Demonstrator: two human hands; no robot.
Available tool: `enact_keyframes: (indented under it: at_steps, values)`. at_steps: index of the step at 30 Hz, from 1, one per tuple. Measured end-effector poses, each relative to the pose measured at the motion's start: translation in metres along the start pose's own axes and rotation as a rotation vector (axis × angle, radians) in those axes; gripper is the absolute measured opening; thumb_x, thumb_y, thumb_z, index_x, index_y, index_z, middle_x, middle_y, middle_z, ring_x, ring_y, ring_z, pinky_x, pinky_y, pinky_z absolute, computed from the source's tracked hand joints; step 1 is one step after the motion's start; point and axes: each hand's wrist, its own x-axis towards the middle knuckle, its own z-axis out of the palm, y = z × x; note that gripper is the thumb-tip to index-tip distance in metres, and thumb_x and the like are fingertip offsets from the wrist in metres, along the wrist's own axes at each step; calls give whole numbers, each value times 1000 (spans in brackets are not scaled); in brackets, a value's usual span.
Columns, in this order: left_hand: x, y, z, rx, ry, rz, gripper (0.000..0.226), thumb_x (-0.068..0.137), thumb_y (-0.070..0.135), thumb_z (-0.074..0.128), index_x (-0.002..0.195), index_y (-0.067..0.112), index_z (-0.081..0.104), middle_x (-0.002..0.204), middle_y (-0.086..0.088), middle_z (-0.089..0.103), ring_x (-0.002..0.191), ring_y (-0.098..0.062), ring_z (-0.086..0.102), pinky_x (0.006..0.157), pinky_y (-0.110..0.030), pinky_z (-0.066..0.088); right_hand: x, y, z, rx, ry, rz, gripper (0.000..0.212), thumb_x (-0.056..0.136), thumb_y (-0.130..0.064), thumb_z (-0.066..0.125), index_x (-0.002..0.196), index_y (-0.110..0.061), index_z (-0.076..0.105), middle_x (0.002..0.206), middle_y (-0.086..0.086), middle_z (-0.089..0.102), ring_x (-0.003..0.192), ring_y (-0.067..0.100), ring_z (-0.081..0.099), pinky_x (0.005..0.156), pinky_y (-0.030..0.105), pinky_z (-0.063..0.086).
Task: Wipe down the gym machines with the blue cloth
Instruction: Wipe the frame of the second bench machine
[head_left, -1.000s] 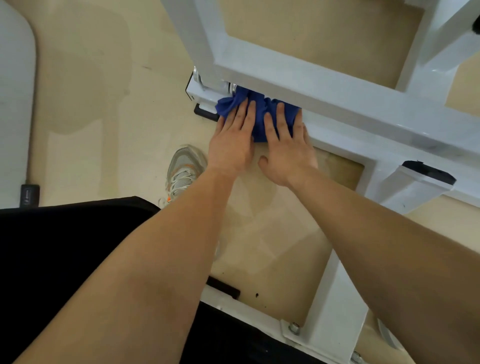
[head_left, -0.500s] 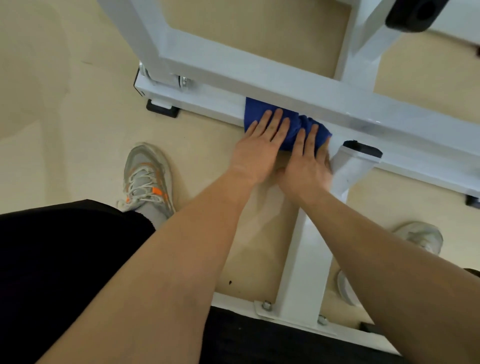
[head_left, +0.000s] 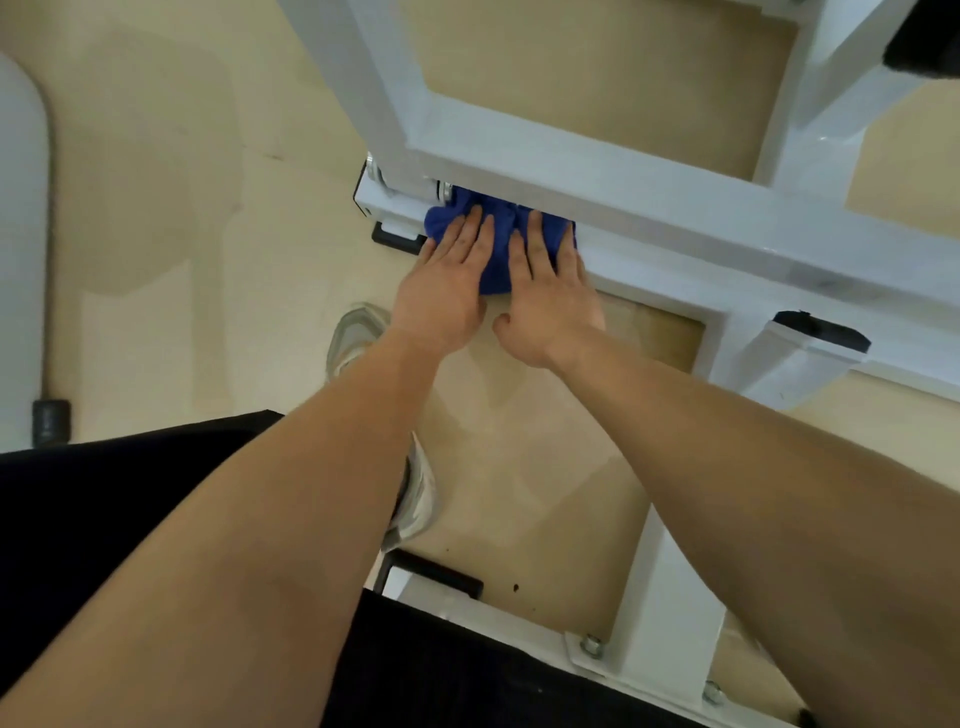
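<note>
Floor: beige, under the machine.
Machine frame: white; its low bar gets wiped.
Hands: left hand and right hand press flat, fingers straight, likely for even pressure.
Blue cloth: bunched under both, at the bar's left end.

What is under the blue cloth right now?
The blue cloth lies on the low white base bar, pressed flat by the left hand and right hand. The bar's surface beneath it is covered, and the cloth's far edge is hidden by the upper crossbar.
</note>
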Motion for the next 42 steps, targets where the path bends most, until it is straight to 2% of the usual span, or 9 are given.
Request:
enact_keyframes:
  at_steps: [3,9,16,19,22,29,32,37,42]
  values:
    - [-2,21,3,5,-8,-34,79,91,19,50,157,13,6,165,-11,5,152,-28,5,123,-45,14,-15,17,4,-35,43,20,87,93,-33,45,158,-19,-11,164,5,-20,150,34,-18,124,45,0]
    - [-3,78,12,42,-25,110,77,96,19,47,158,19,3,166,-8,0,152,-26,1,123,-43,12,-65,79,15,-36,63,208,86,92,-25,42,157,-19,-13,164,4,-20,151,32,-18,125,44,4]
    - [4,130,22,13,-57,178,78,96,18,50,158,22,2,166,-3,-3,153,-21,-3,123,-39,8,-79,102,10,76,53,409,85,95,-37,47,158,-15,-5,165,5,-16,152,35,-7,122,45,18]
    - [2,112,18,-10,-52,148,81,95,15,50,158,23,1,166,-1,-4,152,-18,-2,123,-37,7,-77,96,6,97,12,362,90,92,-39,49,158,-16,-7,165,4,-18,151,35,-13,122,46,17]
    - [-3,88,13,-17,-27,68,80,93,16,49,158,21,3,166,-3,-2,153,-20,0,124,-39,9,-69,83,3,29,-19,220,93,90,-39,50,158,-15,-9,164,6,-20,150,38,-16,123,46,8]
    - [-8,30,3,-26,6,-85,83,89,15,51,158,16,5,166,-7,3,153,-24,3,123,-43,12,-24,24,-5,-7,-76,-4,97,90,-45,50,157,-19,-15,163,5,-25,148,37,-22,124,46,0]
    - [-4,10,0,-32,9,-83,82,88,14,52,157,15,9,165,-6,7,152,-22,6,123,-43,14,-9,12,-5,-10,-58,-47,96,89,-42,49,157,-19,-15,163,4,-24,149,36,-22,124,45,-2]
    - [-2,9,2,-67,40,-72,79,88,15,56,156,13,17,164,-9,14,151,-25,13,119,-45,25,-12,19,-4,-26,43,-92,82,93,-22,46,159,-18,-3,166,4,-15,152,34,-9,125,40,7]
    - [-4,36,4,-54,90,-12,68,91,20,56,153,11,29,161,-13,24,149,-32,22,117,-45,30,-33,44,3,-27,106,-20,75,96,-20,44,159,-16,3,167,5,-7,152,35,-2,122,42,21]
